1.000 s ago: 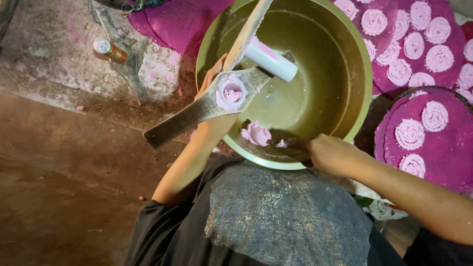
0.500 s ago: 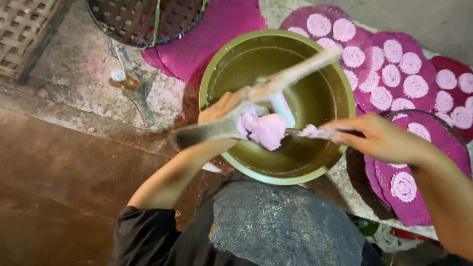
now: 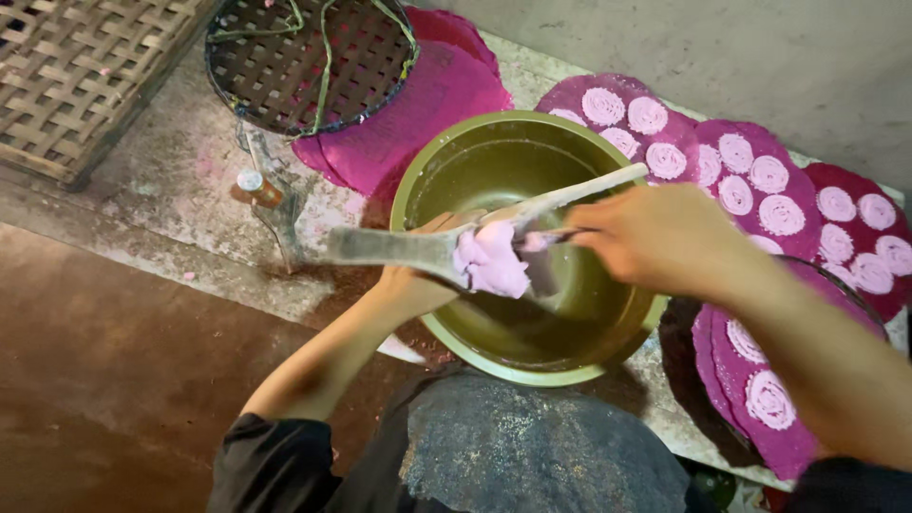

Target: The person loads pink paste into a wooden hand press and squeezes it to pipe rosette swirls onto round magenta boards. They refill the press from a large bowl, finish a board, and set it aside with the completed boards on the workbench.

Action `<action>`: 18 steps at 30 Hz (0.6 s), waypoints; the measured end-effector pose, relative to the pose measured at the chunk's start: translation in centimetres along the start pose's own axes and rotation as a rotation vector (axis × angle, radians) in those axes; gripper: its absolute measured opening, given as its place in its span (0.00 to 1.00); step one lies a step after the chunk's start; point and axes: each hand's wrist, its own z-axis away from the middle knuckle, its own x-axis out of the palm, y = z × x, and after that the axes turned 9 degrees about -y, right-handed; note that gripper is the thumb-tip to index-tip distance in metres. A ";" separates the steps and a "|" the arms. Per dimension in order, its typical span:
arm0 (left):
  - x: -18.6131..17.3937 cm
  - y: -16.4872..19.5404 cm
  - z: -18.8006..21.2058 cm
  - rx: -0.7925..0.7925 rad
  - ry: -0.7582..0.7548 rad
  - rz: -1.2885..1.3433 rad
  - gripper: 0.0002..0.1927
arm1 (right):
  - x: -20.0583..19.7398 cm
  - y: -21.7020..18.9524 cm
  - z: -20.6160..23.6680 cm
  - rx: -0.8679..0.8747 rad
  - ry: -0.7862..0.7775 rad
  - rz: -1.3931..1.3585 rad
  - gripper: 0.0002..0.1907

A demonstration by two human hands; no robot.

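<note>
Pink dough lump [image 3: 492, 261] sits on the flat wooden paddle [image 3: 408, 249], held over the green bowl [image 3: 418, 180] just above its near half; left hand [image 3: 418, 275] wraps the paddle from below, fingers curled round it next to the dough; right hand [image 3: 660, 237] comes in from the right, fingers pinched narrow on a thin tool [image 3: 551, 235] whose tip touches the dough; tool is blurred, can't tell its kind; bowl stands on a stained concrete ledge [image 3: 161, 190]; pink mats with coiled pink dough rounds [image 3: 760, 176] lie right of the bowl, one more mat [image 3: 760, 399] at lower right; round woven basket tray [image 3: 304, 57] behind the bowl at upper left, resting on a plain pink mat [image 3: 427, 104]; small bottle [image 3: 258, 187] on the ledge left of the bowl.
</note>
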 end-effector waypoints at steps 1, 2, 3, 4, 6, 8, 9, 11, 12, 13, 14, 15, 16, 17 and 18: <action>0.3 0.5 -0.1 -0.033 0.056 0.103 0.26 | 1.3 -1.2 -1.2 -0.030 -0.026 0.086 0.10; 0.7 0.9 -0.2 -0.066 0.111 0.203 0.26 | 2.5 -2.5 -2.3 -0.062 -0.049 0.171 0.10; 1.2 1.1 -0.1 -0.140 0.066 0.290 0.24 | 3.1 -3.3 -2.4 -0.105 -0.019 0.209 0.10; 1.8 1.2 0.2 -0.210 0.019 0.377 0.21 | 3.3 -4.0 -2.3 -0.146 0.013 0.248 0.11; 2.4 0.1 0.5 -0.274 -0.039 0.413 0.17 | 1.7 -4.5 -1.8 -0.065 -0.073 0.230 0.11; 2.9 -1.5 1.5 -0.295 -0.081 0.337 0.13 | -1.5 -4.1 0.3 0.066 -0.178 0.187 0.12; 3.0 -2.5 2.0 -0.344 -0.038 0.407 0.15 | -3.1 -3.3 1.7 0.074 -0.152 0.217 0.13; 2.8 -5.3 1.7 -0.421 0.058 0.538 0.19 | -5.2 -1.7 4.9 0.211 -0.012 0.407 0.14; 3.4 -6.1 1.4 -0.412 0.088 0.807 0.21 | -5.0 -1.8 4.9 0.213 -0.019 0.245 0.14; 4.0 -6.5 1.2 -0.404 0.113 1.081 0.23 | -4.6 -1.9 4.9 0.213 -0.033 0.081 0.14; 4.4 -6.5 1.3 -0.395 0.135 1.358 0.25 | -3.9 -2.0 4.8 0.172 0.020 0.002 0.14; 4.7 -6.4 1.3 -0.361 0.150 1.152 0.27 | -3.1 -2.1 4.5 0.128 0.070 -0.076 0.14; 4.8 -6.0 1.3 -0.323 0.160 0.944 0.30 | -2.5 -2.1 4.2 0.046 0.197 -0.068 0.14; 4.8 -5.2 1.5 -0.284 0.168 0.738 0.33 | -2.3 -1.8 4.4 -0.030 0.326 -0.062 0.13; 4.2 -4.6 1.4 -0.303 0.116 0.635 0.28 | -2.2 -1.4 4.5 -0.011 0.321 -0.027 0.13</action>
